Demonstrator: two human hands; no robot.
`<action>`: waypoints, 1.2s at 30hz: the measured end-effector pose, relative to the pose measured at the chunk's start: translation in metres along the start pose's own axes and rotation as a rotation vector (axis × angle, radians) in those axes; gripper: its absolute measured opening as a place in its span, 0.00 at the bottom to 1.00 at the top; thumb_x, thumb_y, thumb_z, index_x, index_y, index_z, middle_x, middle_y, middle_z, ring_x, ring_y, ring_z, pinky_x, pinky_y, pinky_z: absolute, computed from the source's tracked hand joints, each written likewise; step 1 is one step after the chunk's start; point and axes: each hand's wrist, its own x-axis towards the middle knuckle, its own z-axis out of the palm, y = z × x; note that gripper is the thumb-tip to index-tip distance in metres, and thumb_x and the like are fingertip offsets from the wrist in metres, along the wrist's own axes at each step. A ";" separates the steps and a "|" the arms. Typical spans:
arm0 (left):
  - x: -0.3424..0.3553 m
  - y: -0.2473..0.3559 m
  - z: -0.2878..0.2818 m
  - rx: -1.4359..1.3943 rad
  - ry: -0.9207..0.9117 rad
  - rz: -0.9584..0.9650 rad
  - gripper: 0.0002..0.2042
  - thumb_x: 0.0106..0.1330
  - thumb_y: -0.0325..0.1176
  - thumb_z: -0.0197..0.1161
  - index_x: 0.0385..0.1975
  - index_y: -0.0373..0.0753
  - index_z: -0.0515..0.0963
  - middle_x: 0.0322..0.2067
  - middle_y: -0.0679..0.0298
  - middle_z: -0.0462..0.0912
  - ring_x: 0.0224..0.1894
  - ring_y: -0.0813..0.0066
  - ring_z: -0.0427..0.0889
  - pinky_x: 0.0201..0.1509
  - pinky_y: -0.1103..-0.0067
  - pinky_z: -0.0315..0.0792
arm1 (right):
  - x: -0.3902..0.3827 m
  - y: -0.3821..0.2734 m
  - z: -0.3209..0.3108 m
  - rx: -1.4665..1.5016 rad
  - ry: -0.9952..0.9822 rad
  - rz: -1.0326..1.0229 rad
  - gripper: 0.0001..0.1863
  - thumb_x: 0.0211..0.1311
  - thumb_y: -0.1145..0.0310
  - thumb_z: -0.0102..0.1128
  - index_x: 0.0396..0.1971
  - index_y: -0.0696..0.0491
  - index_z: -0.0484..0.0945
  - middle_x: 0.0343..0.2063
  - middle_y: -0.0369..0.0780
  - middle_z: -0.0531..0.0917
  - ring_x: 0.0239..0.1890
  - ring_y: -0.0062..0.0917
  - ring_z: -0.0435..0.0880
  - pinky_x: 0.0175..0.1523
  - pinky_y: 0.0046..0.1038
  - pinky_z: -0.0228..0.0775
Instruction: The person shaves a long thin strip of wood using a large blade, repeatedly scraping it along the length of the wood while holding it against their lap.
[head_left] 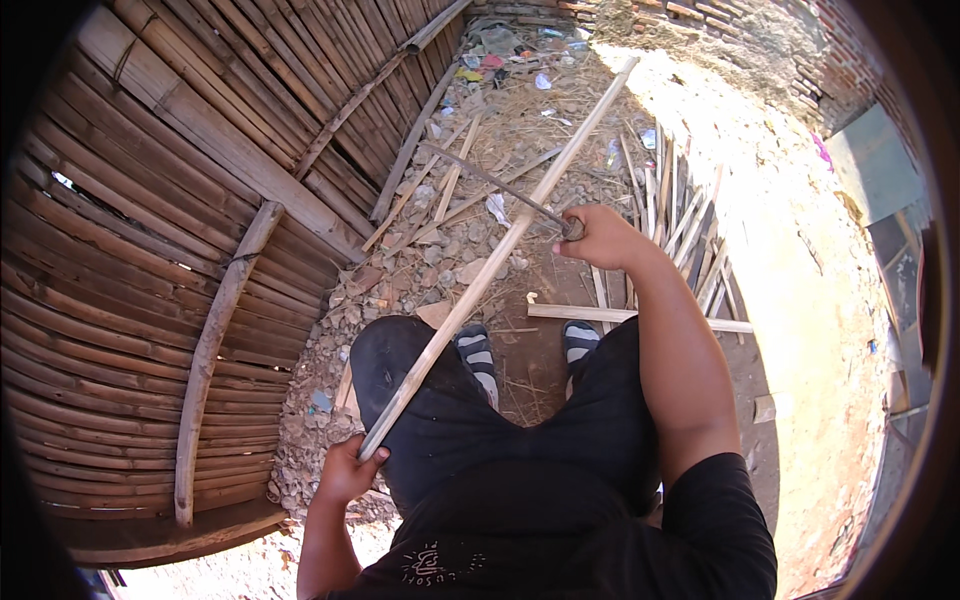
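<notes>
A long, pale split-bamboo strip (468,295) runs diagonally from my left hip to the rubble ahead, passing over my left thigh. Its near end is gripped by my left hand (349,472), fingers closed round it. My right hand (603,238) is wrapped round the short, dark handle of a long-bladed knife (487,177). The thin, dark blade points to the far left and crosses the strip beyond its middle. Whether the edge bites into the strip, I cannot tell.
A slatted bamboo wall (235,225) rises close on my left. Split strips (690,215) lie piled ahead to the right; a short pale piece (590,313) lies across by my feet. Rubble and litter (430,255) cover the ground ahead left. A brick wall (735,45) stands at the back.
</notes>
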 end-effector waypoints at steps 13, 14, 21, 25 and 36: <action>-0.002 0.000 -0.001 0.098 0.058 0.054 0.20 0.65 0.45 0.76 0.25 0.34 0.77 0.14 0.59 0.76 0.17 0.73 0.72 0.25 0.72 0.69 | -0.007 -0.035 0.004 -0.109 -0.331 -0.175 0.24 0.52 0.53 0.77 0.46 0.50 0.85 0.39 0.50 0.87 0.48 0.49 0.85 0.52 0.47 0.75; -0.003 0.000 0.000 0.095 0.067 0.054 0.20 0.65 0.45 0.76 0.25 0.34 0.77 0.14 0.59 0.76 0.17 0.73 0.72 0.25 0.71 0.69 | -0.001 -0.021 -0.006 -0.082 -0.256 -0.110 0.26 0.52 0.52 0.77 0.47 0.52 0.85 0.39 0.52 0.87 0.48 0.49 0.85 0.52 0.46 0.76; 0.003 -0.006 0.004 0.020 0.008 0.026 0.17 0.66 0.43 0.76 0.32 0.33 0.80 0.17 0.68 0.74 0.23 0.83 0.68 0.28 0.75 0.68 | -0.004 -0.008 -0.015 0.000 -0.035 0.005 0.28 0.54 0.53 0.76 0.49 0.56 0.83 0.39 0.54 0.87 0.46 0.50 0.86 0.52 0.44 0.77; 0.004 -0.013 0.005 0.008 0.026 0.056 0.20 0.65 0.43 0.76 0.25 0.34 0.76 0.14 0.61 0.74 0.19 0.77 0.68 0.26 0.73 0.68 | -0.019 -0.057 0.022 -0.204 -0.309 -0.271 0.23 0.53 0.53 0.77 0.44 0.51 0.84 0.37 0.51 0.87 0.44 0.50 0.86 0.50 0.47 0.77; 0.001 -0.008 0.003 0.047 0.007 -0.008 0.18 0.66 0.45 0.75 0.34 0.34 0.81 0.21 0.66 0.81 0.25 0.80 0.73 0.31 0.74 0.72 | 0.012 0.011 -0.023 0.137 0.091 0.255 0.29 0.56 0.53 0.77 0.53 0.53 0.84 0.44 0.55 0.87 0.48 0.36 0.89 0.57 0.43 0.75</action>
